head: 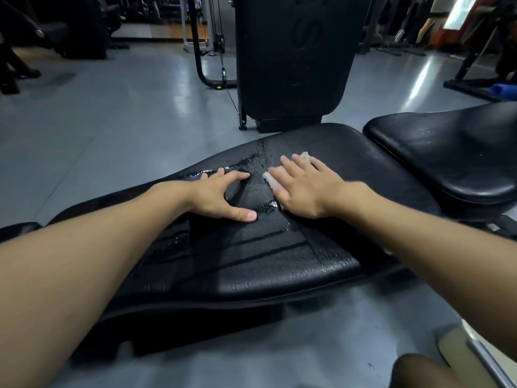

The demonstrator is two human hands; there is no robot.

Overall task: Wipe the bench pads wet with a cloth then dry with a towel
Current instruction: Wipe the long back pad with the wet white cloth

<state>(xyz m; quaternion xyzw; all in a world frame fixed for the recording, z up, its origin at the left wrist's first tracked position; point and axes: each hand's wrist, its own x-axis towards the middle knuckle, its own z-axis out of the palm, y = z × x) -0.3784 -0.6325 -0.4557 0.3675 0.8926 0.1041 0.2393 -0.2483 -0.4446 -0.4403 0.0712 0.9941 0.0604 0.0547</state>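
Both bare forearms reach from the near edge of the long bench pad [251, 261] toward its far edge. The left hand [223, 196] is spread and arched, thumb and fingertips braced on the vinyl and holding nothing. The right hand [303, 189] lies flat with straight fingers, pressing a small white cloth [270, 177] onto the pad's middle; only the cloth's edges show past the fingers. By my reading the wet wipe is partway through: water beads and glossy streaks mark the pad near its far edge and between the hands, while the seat pad [447, 152] at the right end looks dry and scuffed. No towel is in view, so drying seems wholly ahead. Both pads are black, grained, cushioned vinyl with rounded corners.
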